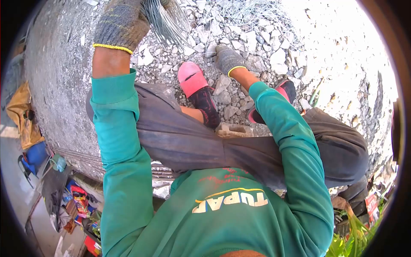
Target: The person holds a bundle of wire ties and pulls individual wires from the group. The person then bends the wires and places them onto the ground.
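My left hand [122, 23], in a dark grey knit glove with a yellow cuff, is closed around a bundle of thin grey metal wire [165, 21] at the top of the view. The strands fan out downward from the grip, over the stones. Lower and to the right, my right hand [230, 58] wears a matching glove. Its fingers look curled together close to the gravel, and what they hold, if anything, is hidden. Beyond it a loose tangle of thin wire [257, 17] is spread on the broken stones [250, 40].
Between my legs are my feet in pink-and-black slippers [192, 79], with a concrete block piece [234, 130] nearby. Steel bars [79, 156] lie at lower left, near a brown bag [25, 115] and assorted clutter. Green leaves [353, 237] grow at lower right.
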`<act>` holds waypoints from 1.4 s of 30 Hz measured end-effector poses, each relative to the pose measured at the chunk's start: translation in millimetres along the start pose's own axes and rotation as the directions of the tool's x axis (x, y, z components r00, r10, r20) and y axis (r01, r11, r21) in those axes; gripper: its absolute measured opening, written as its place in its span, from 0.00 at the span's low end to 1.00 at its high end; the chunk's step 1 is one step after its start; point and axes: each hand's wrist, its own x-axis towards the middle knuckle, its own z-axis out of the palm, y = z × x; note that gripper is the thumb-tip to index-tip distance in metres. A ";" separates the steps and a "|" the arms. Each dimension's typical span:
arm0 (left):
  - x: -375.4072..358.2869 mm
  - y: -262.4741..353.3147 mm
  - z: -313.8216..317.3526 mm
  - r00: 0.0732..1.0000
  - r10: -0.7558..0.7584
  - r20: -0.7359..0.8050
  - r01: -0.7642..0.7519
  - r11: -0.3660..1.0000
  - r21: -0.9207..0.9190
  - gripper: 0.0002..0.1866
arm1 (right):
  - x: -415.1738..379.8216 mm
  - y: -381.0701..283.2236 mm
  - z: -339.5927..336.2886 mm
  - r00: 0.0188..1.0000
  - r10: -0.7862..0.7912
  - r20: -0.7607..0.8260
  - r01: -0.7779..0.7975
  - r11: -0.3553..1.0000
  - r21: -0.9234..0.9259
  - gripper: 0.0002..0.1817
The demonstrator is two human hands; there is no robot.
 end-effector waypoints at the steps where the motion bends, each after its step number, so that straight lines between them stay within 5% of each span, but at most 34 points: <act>1: -2.9 2.4 4.8 1.000 -0.015 0.026 0.015 1.000 0.007 0.06 | -2.8 -3.3 -1.3 0.998 0.057 0.026 -0.058 0.998 0.033 0.14; 7: 3.1 -1.8 -2.5 0.999 0.020 -0.049 -0.019 1.000 0.019 0.05 | 3.4 -6.4 -28.3 0.997 -0.047 0.063 0.037 0.989 0.145 0.14; 14: 8.2 -8.7 -22.2 0.999 -0.018 0.029 0.019 0.999 -0.035 0.04 | 8.2 -15.5 -102.3 0.952 -0.152 -0.266 0.215 0.950 0.227 0.10; 16: 20.6 -24.2 -39.8 0.987 0.062 -0.146 -0.063 0.998 -0.004 0.14 | -0.7 -31.0 -142.2 0.912 -0.315 -0.265 0.389 0.870 0.303 0.11; 23: 16.2 -37.8 -10.7 0.993 -0.111 0.027 0.109 0.993 0.049 0.20 | -23.8 -70.5 -219.0 0.755 -0.447 -0.480 0.644 0.641 0.417 0.13; 26: 17.7 -46.4 -2.0 0.982 -0.129 0.139 0.135 0.990 -0.033 0.20 | -38.3 -81.6 -230.5 0.773 -0.417 -0.478 0.598 0.730 0.331 0.12; 28: 15.3 -45.7 0.0 0.919 -0.273 0.285 0.320 0.938 -0.136 0.16 | -42.2 -81.4 -233.6 0.784 -0.389 -0.483 0.584 0.725 0.364 0.12; 30: 15.1 -43.3 0.3 0.911 -0.279 0.303 0.316 0.946 -0.077 0.14 | -36.0 -76.6 -227.8 0.735 -0.397 -0.549 0.663 0.590 0.461 0.12; 32: 11.2 -44.1 5.1 0.932 -0.245 0.266 0.293 0.942 -0.161 0.13 | -44.8 -82.1 -232.2 0.746 -0.357 -0.562 0.646 0.592 0.481 0.12; 35: 11.8 -43.4 10.4 0.910 -0.255 0.327 0.305 0.946 -0.112 0.16 | -48.2 -81.6 -233.0 0.803 -0.237 -0.548 0.485 0.794 0.367 0.12; 37: 8.5 -42.6 14.7 0.899 -0.258 0.354 0.306 0.948 -0.087 0.19 | -40.3 -79.6 -224.2 0.740 -0.216 -0.637 0.596 0.650 0.472 0.12; 42: 1.6 -43.3 20.0 0.932 -0.137 0.335 0.184 0.976 -0.115 0.20 | -23.8 -68.7 -223.1 0.708 -0.280 -0.648 0.673 0.547 0.498 0.12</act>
